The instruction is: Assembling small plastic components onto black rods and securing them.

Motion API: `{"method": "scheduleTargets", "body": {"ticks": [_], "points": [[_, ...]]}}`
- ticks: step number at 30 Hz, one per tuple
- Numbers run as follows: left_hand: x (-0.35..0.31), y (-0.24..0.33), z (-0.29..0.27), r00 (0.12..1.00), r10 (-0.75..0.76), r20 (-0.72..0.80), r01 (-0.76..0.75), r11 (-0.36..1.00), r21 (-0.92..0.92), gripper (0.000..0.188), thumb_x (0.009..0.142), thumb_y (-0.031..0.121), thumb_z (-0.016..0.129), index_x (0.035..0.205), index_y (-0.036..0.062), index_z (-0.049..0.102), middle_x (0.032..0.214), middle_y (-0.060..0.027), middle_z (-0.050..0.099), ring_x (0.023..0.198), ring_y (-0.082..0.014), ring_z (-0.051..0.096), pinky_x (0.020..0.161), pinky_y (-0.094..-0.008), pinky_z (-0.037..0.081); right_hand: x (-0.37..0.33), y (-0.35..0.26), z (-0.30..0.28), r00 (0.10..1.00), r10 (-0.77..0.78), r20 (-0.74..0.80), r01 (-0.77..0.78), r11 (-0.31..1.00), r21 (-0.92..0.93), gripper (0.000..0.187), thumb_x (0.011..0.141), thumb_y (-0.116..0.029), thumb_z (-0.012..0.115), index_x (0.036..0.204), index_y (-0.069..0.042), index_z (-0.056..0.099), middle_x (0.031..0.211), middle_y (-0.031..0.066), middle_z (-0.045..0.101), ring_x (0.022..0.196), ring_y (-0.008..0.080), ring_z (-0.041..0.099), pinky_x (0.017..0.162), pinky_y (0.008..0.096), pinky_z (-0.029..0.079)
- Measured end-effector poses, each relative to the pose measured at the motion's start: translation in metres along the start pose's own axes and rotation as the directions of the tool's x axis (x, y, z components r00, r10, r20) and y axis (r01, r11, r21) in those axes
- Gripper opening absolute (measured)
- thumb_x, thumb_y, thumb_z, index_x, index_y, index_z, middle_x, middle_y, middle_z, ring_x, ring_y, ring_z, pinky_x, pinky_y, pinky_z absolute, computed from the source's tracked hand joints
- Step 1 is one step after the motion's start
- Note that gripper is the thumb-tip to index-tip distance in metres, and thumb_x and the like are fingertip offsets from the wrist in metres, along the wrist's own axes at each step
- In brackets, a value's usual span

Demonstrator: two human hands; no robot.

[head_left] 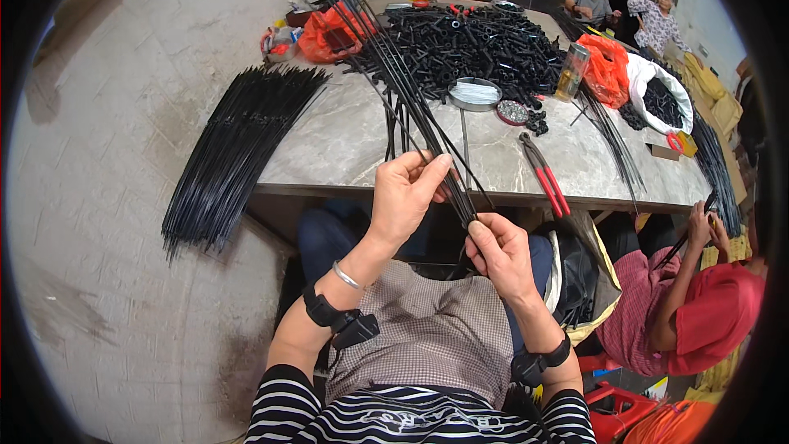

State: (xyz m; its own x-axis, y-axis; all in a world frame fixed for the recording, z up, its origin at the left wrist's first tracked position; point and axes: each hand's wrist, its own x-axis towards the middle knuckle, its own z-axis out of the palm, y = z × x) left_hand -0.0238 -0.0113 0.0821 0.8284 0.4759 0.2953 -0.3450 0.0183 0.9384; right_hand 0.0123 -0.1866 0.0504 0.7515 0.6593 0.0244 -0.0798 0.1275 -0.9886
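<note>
A bundle of long thin black rods (397,74) slants from my lap up over the table edge, its far ends fanned toward the upper left. My left hand (408,195) is closed round the bundle partway along. Lower down, my right hand (502,253) pinches the near ends between thumb and fingers. Some rods splay apart from the rest beside my left hand. Just right of my hands, pliers with red handles (546,177) lie on the table. A round tin of white sticks (475,94) stands beyond the bundle, beside a small dish of silvery bits (513,112).
The grey table (329,153) carries a big heap of short black parts (477,41). A stack of black rods (234,156) overhangs its left edge. Orange bags (604,68), a white sack (659,92) and a clear bottle (571,71) stand right. A person in red (699,304) sits close on my right.
</note>
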Motion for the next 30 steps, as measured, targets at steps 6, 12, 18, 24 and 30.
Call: {"method": "scheduleTargets", "body": {"ticks": [6,12,18,24,30], "points": [[0.011,-0.001,-0.005,0.999,0.016,-0.045,-0.015,1.000,0.018,0.020,0.089,0.017,0.069,0.077,0.0012,0.065,0.069,-0.0037,0.066,0.056,-0.0068,0.061,0.050,-0.0192,0.047,0.013,-0.004,0.011,0.996,-0.090,-0.012,0.087,0.988,-0.131,0.024,0.098,-0.018,0.055,0.108,0.003,0.059,0.068,-0.0006,0.058,0.054,0.0026,0.048,0.047,0.0184,0.038],[0.017,-0.001,-0.015,0.996,0.024,-0.084,-0.019,0.998,0.057,0.024,0.088,0.019,0.071,0.073,0.0023,0.064,0.063,-0.0028,0.064,0.051,-0.0054,0.059,0.046,-0.0179,0.045,0.028,-0.004,0.014,0.999,-0.042,-0.010,0.041,0.992,-0.122,0.022,0.098,-0.017,0.054,0.104,0.003,0.058,0.066,-0.0008,0.056,0.052,0.0029,0.047,0.046,0.0183,0.037],[0.014,0.005,-0.015,0.996,0.018,-0.090,-0.007,0.992,0.124,0.026,0.089,0.020,0.070,0.071,0.0029,0.063,0.061,-0.0025,0.063,0.051,-0.0047,0.058,0.046,-0.0177,0.044,0.033,0.000,0.012,0.996,-0.007,0.090,0.004,1.000,0.025,0.022,0.098,-0.018,0.055,0.103,0.003,0.059,0.070,0.0028,0.061,0.051,0.0041,0.051,0.043,0.0173,0.037],[0.013,-0.001,-0.017,0.995,0.072,-0.063,-0.066,0.994,0.090,0.024,0.090,0.017,0.067,0.071,0.0024,0.064,0.064,-0.0030,0.064,0.053,-0.0049,0.058,0.047,-0.0179,0.044,0.029,-0.004,0.015,0.998,-0.020,0.058,0.014,0.995,0.102,0.024,0.098,-0.017,0.054,0.104,0.006,0.058,0.077,0.0083,0.066,0.053,0.0074,0.058,0.044,0.0188,0.044],[0.010,0.000,-0.016,0.995,0.057,-0.076,-0.056,0.998,0.011,0.022,0.090,0.016,0.067,0.073,0.0023,0.065,0.064,-0.0028,0.065,0.053,-0.0047,0.058,0.047,-0.0174,0.043,0.026,-0.007,0.017,0.997,0.006,0.072,-0.014,0.993,0.120,0.024,0.099,-0.017,0.053,0.105,0.006,0.058,0.078,0.0098,0.066,0.053,0.0085,0.058,0.044,0.0190,0.045]]}}
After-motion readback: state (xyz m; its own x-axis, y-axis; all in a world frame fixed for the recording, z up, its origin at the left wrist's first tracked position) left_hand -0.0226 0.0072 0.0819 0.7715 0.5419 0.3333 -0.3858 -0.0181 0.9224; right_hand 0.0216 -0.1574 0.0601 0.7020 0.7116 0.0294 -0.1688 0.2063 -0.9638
